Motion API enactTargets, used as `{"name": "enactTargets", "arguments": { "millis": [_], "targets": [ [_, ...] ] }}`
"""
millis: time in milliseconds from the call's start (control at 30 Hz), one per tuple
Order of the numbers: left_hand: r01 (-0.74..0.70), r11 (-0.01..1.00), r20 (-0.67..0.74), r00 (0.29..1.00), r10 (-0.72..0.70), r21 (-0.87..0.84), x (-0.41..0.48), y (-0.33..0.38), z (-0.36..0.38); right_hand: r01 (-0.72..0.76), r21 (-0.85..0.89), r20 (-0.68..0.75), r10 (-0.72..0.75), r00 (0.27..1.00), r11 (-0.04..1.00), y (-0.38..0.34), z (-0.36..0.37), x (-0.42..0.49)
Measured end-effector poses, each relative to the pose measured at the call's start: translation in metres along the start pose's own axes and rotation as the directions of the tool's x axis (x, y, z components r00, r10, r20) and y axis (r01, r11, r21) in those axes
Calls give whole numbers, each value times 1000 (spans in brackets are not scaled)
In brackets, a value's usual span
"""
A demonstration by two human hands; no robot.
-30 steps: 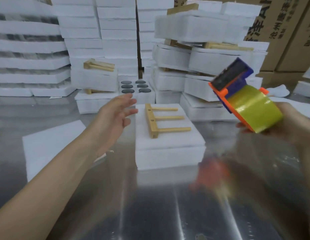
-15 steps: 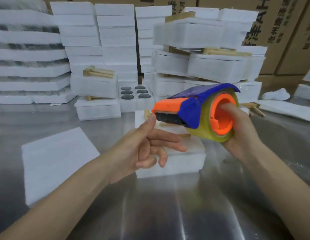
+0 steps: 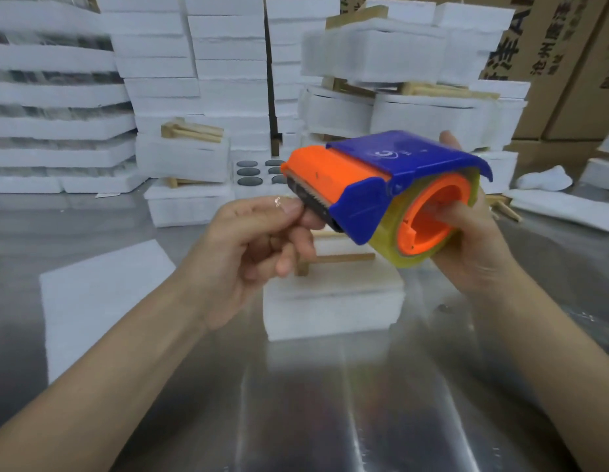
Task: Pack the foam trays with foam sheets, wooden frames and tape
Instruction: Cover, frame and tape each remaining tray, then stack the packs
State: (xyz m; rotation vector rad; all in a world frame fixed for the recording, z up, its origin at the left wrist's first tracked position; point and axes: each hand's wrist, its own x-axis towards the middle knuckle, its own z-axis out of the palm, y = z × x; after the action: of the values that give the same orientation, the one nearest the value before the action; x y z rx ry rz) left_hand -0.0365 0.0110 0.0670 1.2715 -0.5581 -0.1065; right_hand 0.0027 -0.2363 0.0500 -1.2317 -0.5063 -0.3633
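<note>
1 dispenser [image 3: 364, 185] in R hand [image 3: 476, 247].

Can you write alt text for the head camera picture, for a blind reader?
A person's right hand holds an orange-and-blue tape dispenser over a foam tray topped with a wooden frame, while the left hand pinches at its blade end.

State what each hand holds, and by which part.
Right hand grips the tape dispenser, fingers inside the roll's orange core. Left hand pinches at its cutter end, apparently the tape's free end.
</note>
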Motion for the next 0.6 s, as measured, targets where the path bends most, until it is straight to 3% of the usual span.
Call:
{"name": "enactTargets", "arguments": {
  "millis": [100,233,367,433,600],
  "targets": [
    [2,999,-8,1000,-1,36,4,5,-3,40,-44,98,-35,995,998,2,-8,10],
    [6,1000,-46,999,-7,-18,11,9,-10,-9,-124,94,20,995,992,13,-18,20],
    [-106,985,-166,983,83,-135,8,21,-50,8,-121,-113,-22,993,993,8,-54,24],
    [-101,993,-260,962,82,-62,10,16,-64,6,-141,-219,-37,975,990,7,-70,23],
    [65,983,-408,913,10,170,27,-5,-73,-42,-212,-315,-28,949,976,14,-68,23]
  ]
}}
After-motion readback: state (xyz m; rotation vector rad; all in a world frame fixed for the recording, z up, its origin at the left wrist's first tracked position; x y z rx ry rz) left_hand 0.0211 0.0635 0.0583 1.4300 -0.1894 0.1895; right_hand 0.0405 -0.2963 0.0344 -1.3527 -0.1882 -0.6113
